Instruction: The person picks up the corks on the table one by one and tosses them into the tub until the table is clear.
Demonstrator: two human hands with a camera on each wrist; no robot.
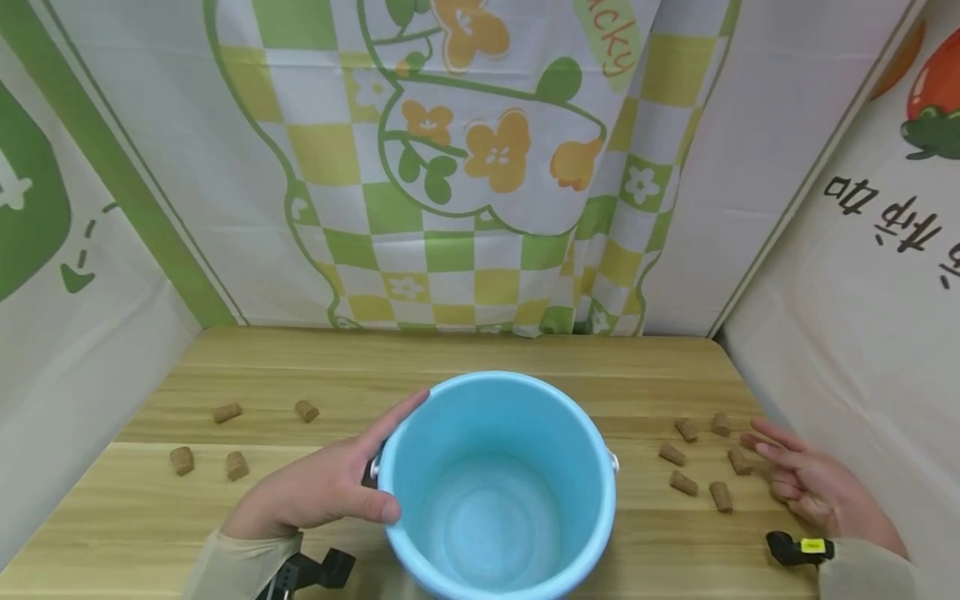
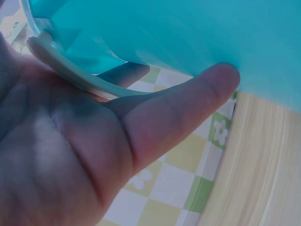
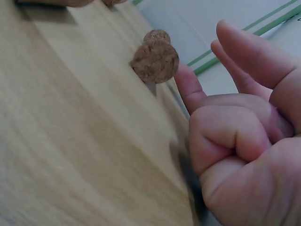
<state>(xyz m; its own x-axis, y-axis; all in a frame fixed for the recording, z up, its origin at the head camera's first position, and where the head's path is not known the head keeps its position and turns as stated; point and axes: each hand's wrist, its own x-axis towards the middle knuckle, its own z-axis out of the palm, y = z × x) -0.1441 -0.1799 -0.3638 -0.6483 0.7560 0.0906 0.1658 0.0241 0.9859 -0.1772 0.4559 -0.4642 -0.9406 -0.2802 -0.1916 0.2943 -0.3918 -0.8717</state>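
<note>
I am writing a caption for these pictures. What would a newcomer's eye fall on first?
Probably the light-blue bucket, at the middle of the wooden table's near side, with the left hand touching it. Next, small brown corks catch the eye: four left of the bucket, six to its right, near the right hand. Behind the table, the green-and-yellow checked pattern stands out.

Wood-grain worktop [image 1: 375, 354], rounded far corners, white cloth walls [image 1: 750, 167] on three sides. Back cloth: green-yellow-white checks [image 1: 495, 287], orange flowers [image 1: 487, 171], red lettering [image 1: 615, 42]. Left side: green border strip [image 1: 116, 171], dashed arrow [image 1: 77, 278]. Right side: tomato print [image 1: 941, 83], black characters [image 1: 911, 229]. Soft, even light.
</note>
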